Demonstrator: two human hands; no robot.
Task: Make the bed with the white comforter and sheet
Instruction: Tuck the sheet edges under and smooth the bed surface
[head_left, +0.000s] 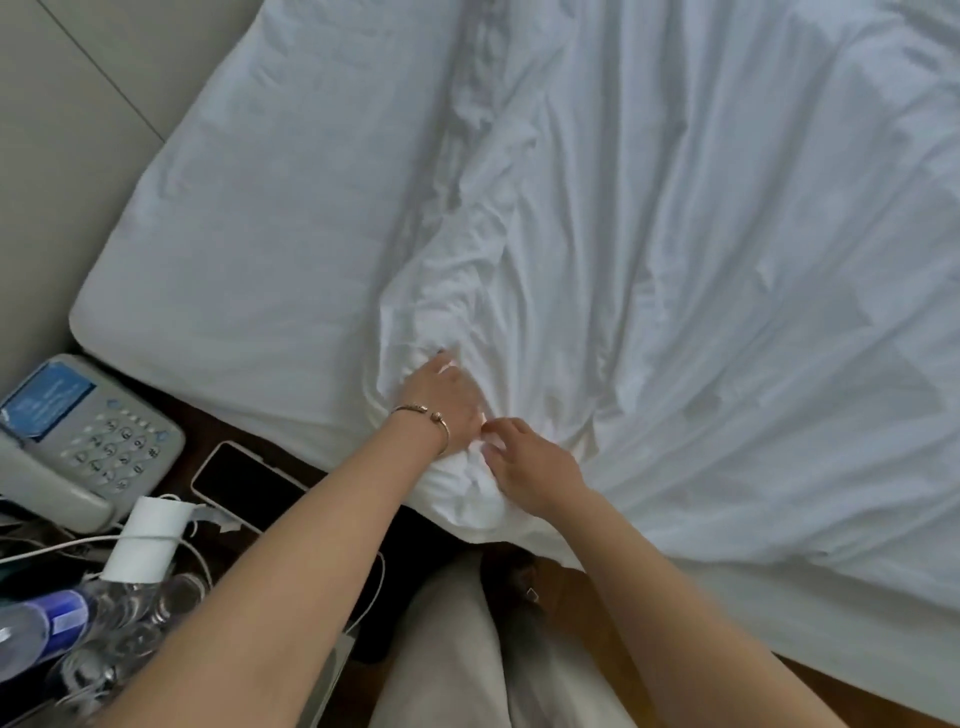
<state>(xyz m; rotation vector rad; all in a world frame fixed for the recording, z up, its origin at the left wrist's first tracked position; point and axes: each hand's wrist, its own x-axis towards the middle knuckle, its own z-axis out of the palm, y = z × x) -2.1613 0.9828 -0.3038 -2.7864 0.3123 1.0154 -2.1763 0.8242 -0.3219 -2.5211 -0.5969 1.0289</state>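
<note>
1. Head view: your left hand (441, 397) (the one with the bracelet (423, 415)) lies on the bunched corner of the white comforter (701, 291), fingers curled into the cloth and gripping it.
2. Your right hand (530, 462) is just beside the left, its fingers bent and pinching the same bunch of cloth.
3. The gathered corner hangs over the near edge of the bed, with creases fanning out from your hands across the comforter.
4. To the left the sheet (270, 218) lies bare and fairly smooth, out to the rounded mattress corner near the wall (67, 104).
5. The comforter covers the whole right side; its near edge runs along the wood floor (587, 623).
6. The nightstand at lower left is crowded: a telephone (78, 436), a phone (244, 480), a white cup (145, 540), cables.
7. A water bottle (88, 618) lies there; whether it holds anything, you cannot tell.
</note>
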